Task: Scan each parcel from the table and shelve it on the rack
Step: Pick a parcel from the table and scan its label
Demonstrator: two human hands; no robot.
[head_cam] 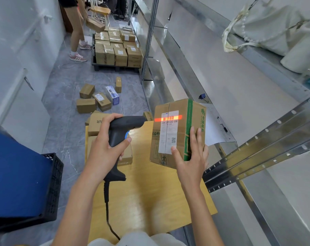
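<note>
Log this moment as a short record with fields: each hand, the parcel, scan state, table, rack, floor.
left hand: left hand grips the black corded scanner, thumb by its blue button
right hand: right hand holds the parcel raised above the table
parcel: brown carton with green tape, white label facing the scanner
scan state: red beam lies across the label's barcode
table: wooden table; more cartons behind the scanner
rack: metal rack at right; shelving not yet begun
floor: loose boxes; stacked pallet beyond
</note>
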